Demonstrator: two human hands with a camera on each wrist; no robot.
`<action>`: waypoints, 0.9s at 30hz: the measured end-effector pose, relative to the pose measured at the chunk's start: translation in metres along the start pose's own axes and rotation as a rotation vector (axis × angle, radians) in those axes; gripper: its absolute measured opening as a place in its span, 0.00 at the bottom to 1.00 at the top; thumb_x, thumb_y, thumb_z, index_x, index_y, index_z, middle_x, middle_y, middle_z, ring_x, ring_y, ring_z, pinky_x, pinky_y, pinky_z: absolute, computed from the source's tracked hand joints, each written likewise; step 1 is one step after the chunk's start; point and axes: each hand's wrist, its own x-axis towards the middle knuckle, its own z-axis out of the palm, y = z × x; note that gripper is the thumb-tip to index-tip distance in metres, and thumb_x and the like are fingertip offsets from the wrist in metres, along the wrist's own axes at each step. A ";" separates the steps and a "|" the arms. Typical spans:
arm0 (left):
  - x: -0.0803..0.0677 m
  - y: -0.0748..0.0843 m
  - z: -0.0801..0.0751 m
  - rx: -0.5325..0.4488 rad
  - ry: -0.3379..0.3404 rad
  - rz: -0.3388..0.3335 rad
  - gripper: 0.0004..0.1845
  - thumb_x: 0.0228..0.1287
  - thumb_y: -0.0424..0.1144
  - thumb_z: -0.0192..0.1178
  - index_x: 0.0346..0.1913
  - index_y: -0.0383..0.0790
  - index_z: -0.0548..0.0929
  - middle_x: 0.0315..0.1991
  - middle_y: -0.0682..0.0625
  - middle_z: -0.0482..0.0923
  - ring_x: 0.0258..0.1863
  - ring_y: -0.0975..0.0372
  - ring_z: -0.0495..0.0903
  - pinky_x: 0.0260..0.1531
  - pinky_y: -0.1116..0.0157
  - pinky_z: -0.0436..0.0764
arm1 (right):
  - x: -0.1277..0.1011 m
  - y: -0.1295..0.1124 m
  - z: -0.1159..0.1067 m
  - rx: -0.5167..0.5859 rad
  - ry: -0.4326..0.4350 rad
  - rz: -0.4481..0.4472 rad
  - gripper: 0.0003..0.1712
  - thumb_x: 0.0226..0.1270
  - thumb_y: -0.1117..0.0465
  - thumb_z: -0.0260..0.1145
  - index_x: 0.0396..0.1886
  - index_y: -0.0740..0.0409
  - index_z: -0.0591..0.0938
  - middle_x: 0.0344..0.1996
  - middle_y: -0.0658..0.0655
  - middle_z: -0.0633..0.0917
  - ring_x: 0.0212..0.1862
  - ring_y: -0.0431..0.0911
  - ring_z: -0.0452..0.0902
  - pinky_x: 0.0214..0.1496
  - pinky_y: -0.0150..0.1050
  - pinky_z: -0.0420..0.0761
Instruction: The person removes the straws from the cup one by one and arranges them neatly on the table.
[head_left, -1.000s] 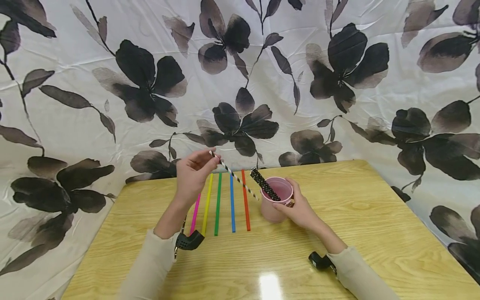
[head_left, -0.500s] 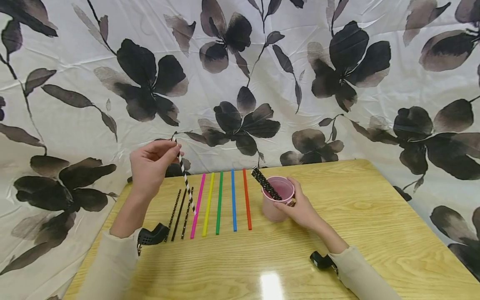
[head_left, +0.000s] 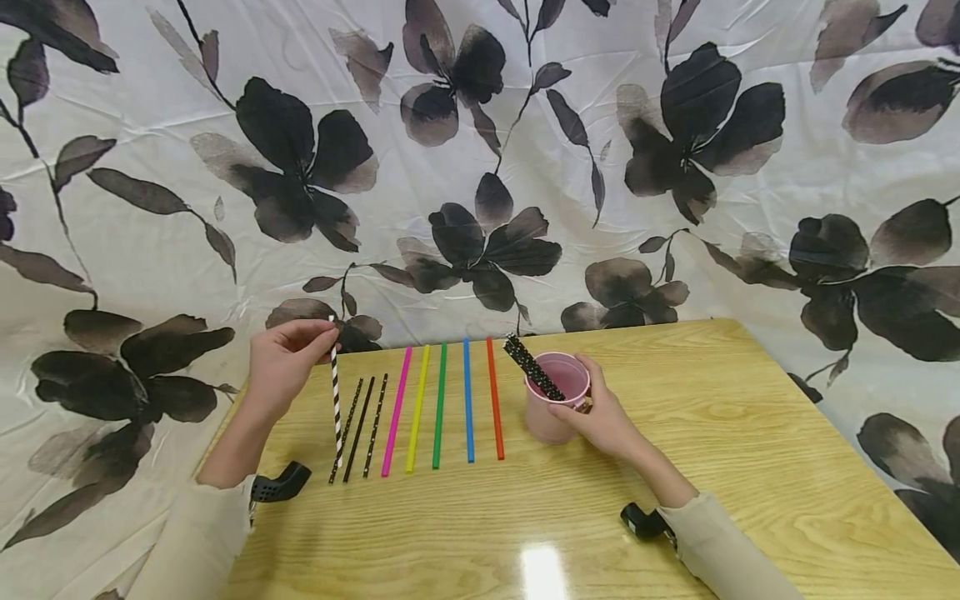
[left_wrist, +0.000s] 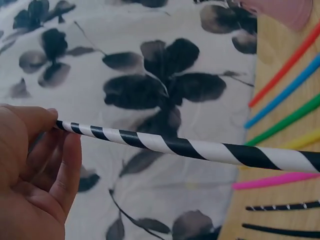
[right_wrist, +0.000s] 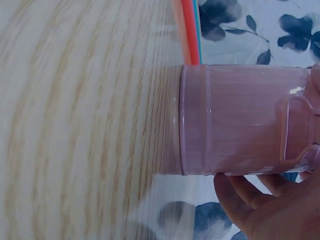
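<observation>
Between thumb and fingertips, my left hand (head_left: 281, 367) pinches the top end of a black-and-white striped straw (head_left: 336, 408). The straw hangs nearly upright in the head view, its lower end over the leftmost dotted black straw (head_left: 347, 429); I cannot tell whether it touches the table. In the left wrist view the striped straw (left_wrist: 185, 148) runs right from the fingertips. My right hand (head_left: 603, 421) grips a pink metal pail (head_left: 546, 423) around its side near the rim. A bundle of black dotted straws (head_left: 534, 367) leans in the pail, its lower ends hidden.
A row of straws lies on the wooden table (head_left: 450, 533): plain black (head_left: 360, 429), dotted black (head_left: 377, 425), pink (head_left: 396, 412), yellow (head_left: 417, 408), green (head_left: 439, 406), blue (head_left: 468, 400) and red (head_left: 495, 398). Behind hangs a floral cloth (head_left: 487, 83).
My left hand has carried the striped straw leftward from beside the pail, then lowered it over the left end of the row. The straw has swung from slanted to nearly upright. My right hand stays on the pail.
</observation>
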 end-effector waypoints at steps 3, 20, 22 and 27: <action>-0.001 -0.017 -0.008 0.045 -0.027 -0.058 0.09 0.62 0.28 0.65 0.44 0.26 0.84 0.33 0.46 0.85 0.28 0.66 0.83 0.29 0.68 0.83 | 0.004 0.016 0.002 -0.009 0.011 -0.009 0.52 0.62 0.59 0.72 0.75 0.59 0.48 0.65 0.70 0.66 0.66 0.62 0.64 0.63 0.57 0.69; 0.000 -0.105 -0.034 0.145 -0.139 -0.328 0.21 0.68 0.36 0.62 0.56 0.23 0.78 0.35 0.58 0.83 0.35 0.65 0.83 0.35 0.69 0.83 | 0.007 0.029 0.002 -0.013 0.021 0.013 0.55 0.60 0.51 0.74 0.76 0.50 0.49 0.66 0.64 0.67 0.66 0.56 0.64 0.64 0.54 0.68; -0.001 -0.112 -0.035 0.155 -0.163 -0.351 0.21 0.68 0.35 0.61 0.58 0.22 0.76 0.35 0.60 0.83 0.35 0.66 0.83 0.35 0.69 0.83 | 0.007 0.029 0.002 -0.015 0.022 0.014 0.55 0.59 0.51 0.74 0.76 0.50 0.48 0.66 0.64 0.67 0.66 0.56 0.65 0.64 0.54 0.68; -0.003 -0.127 -0.038 0.183 -0.181 -0.379 0.20 0.65 0.29 0.62 0.57 0.20 0.76 0.41 0.49 0.85 0.35 0.68 0.82 0.35 0.69 0.83 | 0.007 0.029 0.002 -0.002 0.014 0.014 0.54 0.60 0.52 0.73 0.76 0.49 0.48 0.66 0.64 0.66 0.66 0.56 0.64 0.63 0.54 0.69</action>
